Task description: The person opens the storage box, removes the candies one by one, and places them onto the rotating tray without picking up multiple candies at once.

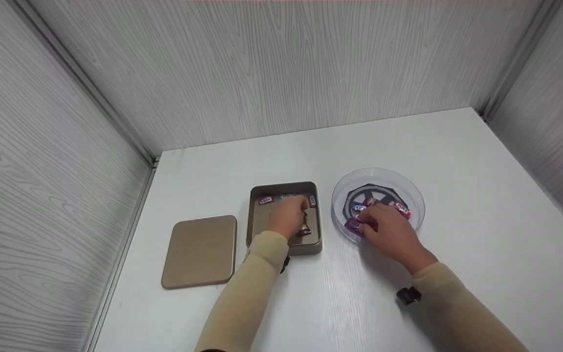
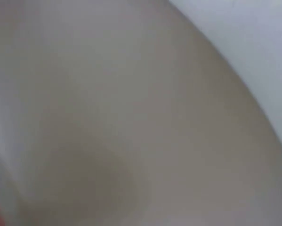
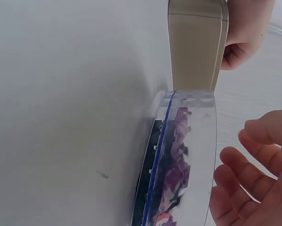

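Note:
My left hand [image 1: 289, 215] reaches into a bronze-coloured tin box [image 1: 318, 248]. Its fingers are curled, and they appear to pinch a brown-wrapped candy [image 1: 304, 229] at the box's right side; the contact is partly hidden. Small wrapped candies, one of them purple [image 1: 265, 200], lie along the box's far side. Over a clear round dish [image 1: 421, 198] is my right hand [image 1: 391, 232], its fingers loosely bent beside a purple-wrapped candy [image 1: 353, 225]. The right wrist view shows thumb and fingers [image 3: 246, 174] apart, with nothing visible between them. Other candies, one red [image 1: 401, 209], lie in the dish.
A square bronze lid [image 1: 201, 252] lies flat on the white table [image 1: 359, 313], left of the box. Grey wood-grain panels [image 1: 281, 73] stand behind and at both sides. The left wrist view is blurred and mostly filled by a beige surface.

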Tool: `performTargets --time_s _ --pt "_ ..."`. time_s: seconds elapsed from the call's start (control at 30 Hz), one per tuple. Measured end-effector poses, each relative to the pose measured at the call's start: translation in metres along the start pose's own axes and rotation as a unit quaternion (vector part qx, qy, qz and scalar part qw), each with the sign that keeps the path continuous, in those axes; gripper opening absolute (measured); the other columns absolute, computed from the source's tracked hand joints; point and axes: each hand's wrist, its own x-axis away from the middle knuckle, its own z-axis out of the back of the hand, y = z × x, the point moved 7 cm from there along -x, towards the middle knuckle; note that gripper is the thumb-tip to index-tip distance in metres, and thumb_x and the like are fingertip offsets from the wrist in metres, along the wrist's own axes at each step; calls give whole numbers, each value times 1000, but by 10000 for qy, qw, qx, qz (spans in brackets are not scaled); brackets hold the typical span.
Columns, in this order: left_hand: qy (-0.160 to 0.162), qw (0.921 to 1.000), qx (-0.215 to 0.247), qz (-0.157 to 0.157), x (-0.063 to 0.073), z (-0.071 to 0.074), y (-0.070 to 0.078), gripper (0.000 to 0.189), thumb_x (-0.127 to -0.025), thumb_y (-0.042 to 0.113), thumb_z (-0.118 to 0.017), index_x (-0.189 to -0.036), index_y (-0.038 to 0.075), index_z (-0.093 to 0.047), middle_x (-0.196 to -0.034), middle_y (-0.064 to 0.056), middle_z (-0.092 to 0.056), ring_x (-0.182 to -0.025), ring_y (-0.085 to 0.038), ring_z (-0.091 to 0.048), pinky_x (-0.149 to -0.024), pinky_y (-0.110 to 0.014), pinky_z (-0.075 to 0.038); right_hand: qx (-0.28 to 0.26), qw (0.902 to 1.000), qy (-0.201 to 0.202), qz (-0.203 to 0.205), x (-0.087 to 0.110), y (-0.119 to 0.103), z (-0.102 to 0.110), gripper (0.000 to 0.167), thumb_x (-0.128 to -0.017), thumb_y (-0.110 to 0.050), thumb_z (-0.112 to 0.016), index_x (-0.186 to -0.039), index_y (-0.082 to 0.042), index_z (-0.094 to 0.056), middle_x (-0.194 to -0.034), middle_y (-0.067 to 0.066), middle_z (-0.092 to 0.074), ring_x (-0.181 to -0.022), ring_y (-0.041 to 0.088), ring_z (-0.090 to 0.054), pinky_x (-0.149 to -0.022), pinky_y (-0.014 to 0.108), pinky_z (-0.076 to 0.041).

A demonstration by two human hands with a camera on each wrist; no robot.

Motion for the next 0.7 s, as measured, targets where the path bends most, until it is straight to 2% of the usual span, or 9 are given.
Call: performTargets --time_s 0.23,0.37,0.43,0.6,0.7 --pt "234 9976 614 -204 15 14 3 21 -97 1 -57 -109 11 -71 -105 1 -67 -100 -15 -61 -92 -35 -50 -93 9999 -128 64 2 -12 -5 18 -90 -14 -68 -107 -12 -73 -99 0 -65 -92 20 -57 -84 42 -49" --pt "248 9946 963 -299 25 20 7 19 -97 4 -60 -111 12 -70 -111 1 -66 -106 -15 -61 -96 -35 -48 -190 9996 -206 57 3 -22 -7 18 -90 -16 -69 -107 -14 -72 -102 -2 -64 -94 18 -58 -85 40 -52" --pt "223 9926 1171 -248 32 23 8 18 -97 7 -61 -112 13 -70 -113 2 -67 -106 -14 -61 -96 -35 -48 -277 9994 -195 107 3 -27 -8 18 -90 -15 -70 -108 -14 -72 -104 -2 -64 -95 17 -60 -86 40 -53" --pt "190 9832 1805 -200 46 25 14 15 -99 12 -64 -113 14 -69 -111 4 -67 -98 -11 -62 -88 -32 -52 -354 9985 -75 408 2 -41 -10 21 -90 -13 -72 -111 -14 -71 -104 -2 -65 -93 15 -61 -85 38 -53" --pt "208 9765 2118 -328 50 24 20 13 -98 12 -65 -110 14 -69 -105 5 -66 -93 -10 -62 -84 -30 -52 -424 9973 -1 602 3 -49 -12 25 -90 -12 -72 -114 -15 -70 -107 -2 -66 -93 15 -61 -84 38 -53"
